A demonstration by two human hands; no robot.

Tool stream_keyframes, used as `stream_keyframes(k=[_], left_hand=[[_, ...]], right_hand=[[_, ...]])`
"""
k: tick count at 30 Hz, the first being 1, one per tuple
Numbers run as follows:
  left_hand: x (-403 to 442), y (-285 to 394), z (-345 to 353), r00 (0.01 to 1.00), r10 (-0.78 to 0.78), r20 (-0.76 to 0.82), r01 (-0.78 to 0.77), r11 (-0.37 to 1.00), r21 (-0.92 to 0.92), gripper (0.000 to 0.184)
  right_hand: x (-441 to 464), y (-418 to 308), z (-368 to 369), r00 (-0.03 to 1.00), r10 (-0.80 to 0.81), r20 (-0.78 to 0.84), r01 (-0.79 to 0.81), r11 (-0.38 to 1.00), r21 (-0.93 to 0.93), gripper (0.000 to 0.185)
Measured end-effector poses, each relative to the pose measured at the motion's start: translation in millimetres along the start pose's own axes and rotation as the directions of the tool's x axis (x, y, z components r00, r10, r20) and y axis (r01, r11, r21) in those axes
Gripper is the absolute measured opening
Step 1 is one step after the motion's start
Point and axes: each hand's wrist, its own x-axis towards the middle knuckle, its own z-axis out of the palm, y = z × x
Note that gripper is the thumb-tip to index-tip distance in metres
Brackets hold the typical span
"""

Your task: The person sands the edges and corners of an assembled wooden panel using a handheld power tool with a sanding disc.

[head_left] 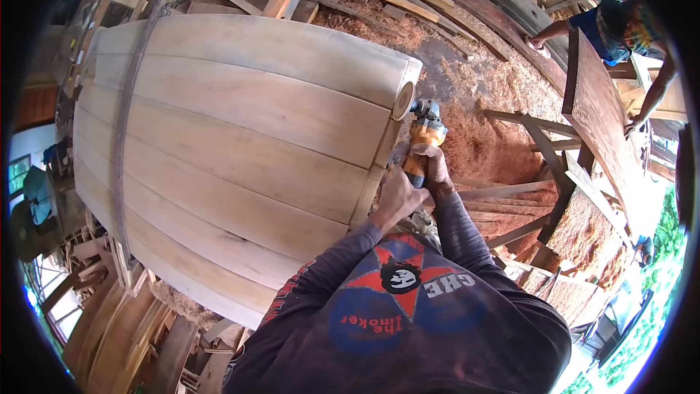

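Note:
An orange and grey power tool [425,133] with a round disc [402,101] is held at the right end of a large panel of joined pale boards [240,117]. The disc meets the panel's end edge or lies very close to it. My right hand [435,168] is wrapped round the tool's body. Lower on the tool, my left hand [399,195] is closed round its rear part. Both hands are close together, beside the panel's edge.
A dark metal clamp bar [125,117] crosses the panel's left part. At the right, another person [634,25] bends over a brown board [601,124]. Wooden supports [543,153] stand on shavings [503,149]. Long planks [437,0] lie beyond the panel.

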Motion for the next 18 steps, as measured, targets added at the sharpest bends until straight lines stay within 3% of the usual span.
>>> stream_keyframes(k=[7, 9, 10, 11, 13, 15, 18], left_hand=[[8.0, -2.8, -1.3, 1.000, 0.012, -0.006, -0.012, 0.999, 0.034, 0.090], [12.0, -6.3, -1.7, 0.997, 0.047, -0.065, -0.052, 0.995, -0.087, 0.072], [15.5, -7.1, -3.7, 0.997, 0.046, -0.066, -0.052, 0.995, -0.089, 0.072], [21.1, -8.0, -7.0, 0.999, 0.047, 0.016, -0.044, 0.986, -0.162, 0.071], [27.8, -15.8, -10.4, 0.993, 0.059, 0.099, -0.034, 0.971, -0.236, 0.069], [38.5, -31.5, -6.5, 0.957, 0.131, 0.260, 0.044, 0.817, -0.575, 0.045], [25.2, -15.2, -13.5, 0.968, 0.159, 0.195, 0.027, 0.707, -0.706, 0.051]], right_hand=[[11.1, 1.2, -1.9, 0.999, -0.033, -0.009, 0.033, 0.998, -0.051, 0.029], [14.1, -2.3, 2.9, 0.998, -0.051, -0.034, 0.047, 0.994, -0.097, 0.026], [14.0, -4.0, 8.0, 0.996, -0.066, -0.057, 0.058, 0.988, -0.140, 0.024], [11.2, -7.1, 11.3, 0.996, -0.065, -0.057, 0.056, 0.988, -0.143, 0.024], [-11.9, -33.1, 51.2, 0.981, -0.166, -0.103, 0.100, 0.878, -0.468, 0.025], [-13.8, -34.3, 64.8, 0.965, -0.247, -0.087, 0.153, 0.803, -0.576, 0.026], [-22.2, -41.2, 84.6, 0.925, -0.380, -0.014, 0.300, 0.749, -0.591, 0.028]])
